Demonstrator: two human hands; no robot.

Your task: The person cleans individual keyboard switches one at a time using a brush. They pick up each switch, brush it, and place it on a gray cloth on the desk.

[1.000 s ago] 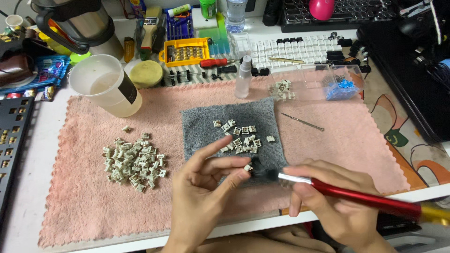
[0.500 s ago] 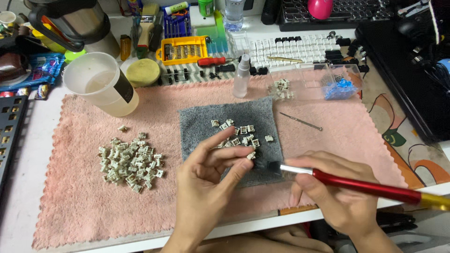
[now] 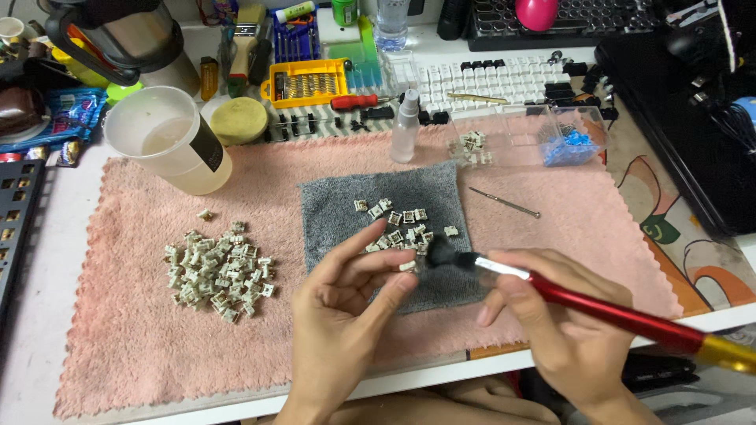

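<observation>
Fingers [image 3: 394, 277] of left hand [image 3: 339, 315] pinch a small switch [image 3: 408, 266] over grey cloth [image 3: 339, 212]; right hand [image 3: 551, 323] grips red brush [image 3: 606, 311], bristles touching switch. Switch pile [image 3: 216, 271] left on pink towel [image 3: 591, 228].

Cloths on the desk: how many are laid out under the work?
2. A large pink towel covers the desk in front of the person, and a smaller grey cloth lies on top of it, near its centre. The hands hide part of the grey one.
</observation>
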